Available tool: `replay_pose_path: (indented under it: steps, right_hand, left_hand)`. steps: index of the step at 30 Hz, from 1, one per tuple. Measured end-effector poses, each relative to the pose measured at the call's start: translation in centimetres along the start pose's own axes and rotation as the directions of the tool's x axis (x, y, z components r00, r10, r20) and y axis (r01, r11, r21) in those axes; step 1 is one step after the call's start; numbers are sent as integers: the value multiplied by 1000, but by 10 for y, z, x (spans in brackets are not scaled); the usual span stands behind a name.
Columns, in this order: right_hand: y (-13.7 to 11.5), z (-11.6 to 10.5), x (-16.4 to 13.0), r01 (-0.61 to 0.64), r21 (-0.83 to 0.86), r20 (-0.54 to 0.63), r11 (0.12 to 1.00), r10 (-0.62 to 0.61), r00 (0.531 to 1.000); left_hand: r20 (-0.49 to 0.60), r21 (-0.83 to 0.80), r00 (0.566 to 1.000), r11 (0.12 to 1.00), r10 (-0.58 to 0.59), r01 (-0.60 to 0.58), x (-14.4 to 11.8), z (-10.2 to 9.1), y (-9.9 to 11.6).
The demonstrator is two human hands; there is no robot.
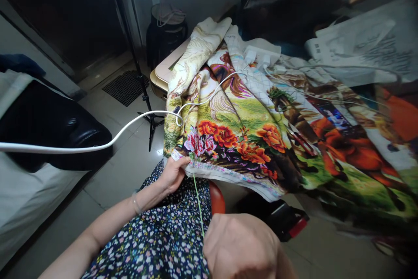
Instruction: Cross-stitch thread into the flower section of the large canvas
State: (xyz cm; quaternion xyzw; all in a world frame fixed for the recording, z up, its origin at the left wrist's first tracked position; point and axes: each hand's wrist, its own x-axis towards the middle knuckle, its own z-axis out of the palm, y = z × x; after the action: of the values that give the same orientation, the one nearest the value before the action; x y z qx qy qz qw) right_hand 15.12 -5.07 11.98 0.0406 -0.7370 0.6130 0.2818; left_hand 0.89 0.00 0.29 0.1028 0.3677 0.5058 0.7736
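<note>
Nearest the camera, the right hand (243, 246) shows its back, slightly blurred; whether its fingers grip the green thread (197, 198) beside it, I cannot tell. From the left, a white cable (75, 150) reaches across to the cloth (241, 113). Next comes a tripod (144, 92), then the left hand (173, 174), pinching the cloth's near left corner. Orange-flowered, the cloth drapes over the table (160, 74), its near edge overhanging. Farther right are a power strip (273, 50) and a white bag (359, 44).

Orange-flowered cloth (244, 115), pale green thread (198, 203)
</note>
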Motion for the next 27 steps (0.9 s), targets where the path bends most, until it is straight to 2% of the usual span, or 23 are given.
replay_pose_path:
  steps: [2, 3, 4, 5, 6, 7, 8, 9, 12, 22, 27]
  right_hand:
    - [5, -4, -3, -161, 41, -124, 986, 165, 978]
    - [12, -8, -5, -282, 19, -236, 959, 279, 931]
    - [21, -13, -6, -418, -27, -381, 908, 377, 844]
    - [32, -18, -8, -556, -88, -551, 826, 425, 718]
    - [43, -23, -9, -671, -146, -695, 727, 408, 593]
    - [55, -28, -11, -748, -189, -794, 636, 349, 498]
    - [66, -32, -13, -786, -220, -839, 578, 298, 455]
    - [74, -35, -15, -803, -241, -858, 545, 266, 439]
    - [89, -38, -20, -808, -269, -863, 523, 242, 444]
    - [86, -40, -19, -815, -321, -849, 482, 236, 473]
    - [85, -41, -18, -829, -381, -830, 409, 243, 501]
  left_hand:
    - [8, -9, 1000, 1000, -5, 5, -1, 1, 1]
    - [7, -9, 1000, 1000, -3, 3, -1, 1, 1]
    - [5, -5, 1000, 1000, -3, 3, -1, 1, 2]
    - [1, -2, 1000, 1000, -5, 5, -1, 1, 2]
    - [-1, 1, 1000, 1000, -10, 10, -2, 1, 3]
    - [-4, 1, 1000, 1000, -17, 17, -2, 0, 3]
    - [-5, -1, 1000, 1000, -25, 25, -2, 0, 4]
    - [-6, -5, 1000, 1000, -30, 30, -2, 0, 4]
    - [-14, -13, 1000, 1000, -26, 26, -2, 0, 4]
    - [-30, -13, 999, 1000, -18, 18, -1, 0, 3]
    - [-25, -2, 1000, 1000, -9, 9, -1, -1, 3]
